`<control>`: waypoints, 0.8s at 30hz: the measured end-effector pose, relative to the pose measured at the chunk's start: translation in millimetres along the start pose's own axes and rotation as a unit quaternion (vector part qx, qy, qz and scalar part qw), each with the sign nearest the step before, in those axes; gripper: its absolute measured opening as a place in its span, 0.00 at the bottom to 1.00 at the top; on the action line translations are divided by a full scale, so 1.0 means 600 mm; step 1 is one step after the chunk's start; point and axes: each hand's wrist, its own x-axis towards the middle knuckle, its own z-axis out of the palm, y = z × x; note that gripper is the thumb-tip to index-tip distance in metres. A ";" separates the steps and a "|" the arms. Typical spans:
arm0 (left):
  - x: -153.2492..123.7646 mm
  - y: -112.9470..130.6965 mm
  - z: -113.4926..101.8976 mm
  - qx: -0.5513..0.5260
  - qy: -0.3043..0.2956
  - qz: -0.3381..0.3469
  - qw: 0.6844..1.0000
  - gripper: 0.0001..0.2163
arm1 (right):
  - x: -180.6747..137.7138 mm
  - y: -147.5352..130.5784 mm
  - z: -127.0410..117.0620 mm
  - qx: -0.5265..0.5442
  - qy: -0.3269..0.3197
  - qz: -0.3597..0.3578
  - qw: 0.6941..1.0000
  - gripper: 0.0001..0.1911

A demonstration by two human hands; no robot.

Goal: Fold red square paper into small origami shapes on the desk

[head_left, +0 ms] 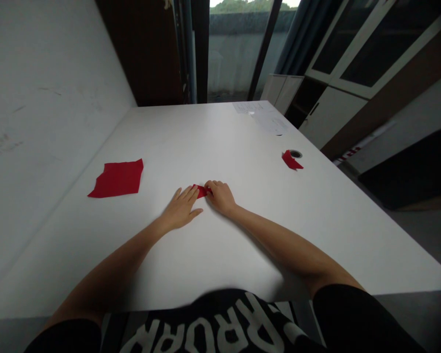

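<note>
A small strip of red cloth or paper lies on the white table between my hands; I cannot tell which material it is. My left hand rests flat on its left end, fingers stretched out and thumb apart. At the strip's right end, the curled fingers of my right hand pinch the red piece. Part of the strip is hidden under both hands.
A larger red piece with uneven edges lies flat at the left. Toward the right, a small folded red piece sits beside a round dark table hole. Papers lie at the far right corner. A wall borders the table's left side.
</note>
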 end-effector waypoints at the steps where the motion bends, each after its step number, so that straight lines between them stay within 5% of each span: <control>1: 0.000 -0.001 -0.001 -0.001 0.000 0.000 1.000 0.34 | 0.000 0.001 0.000 -0.005 0.002 -0.001 1.000 0.11; 24: -0.001 -0.022 -0.017 -0.033 -0.046 0.041 0.998 0.26 | 0.017 0.041 0.002 -0.048 0.013 -0.017 0.999 0.15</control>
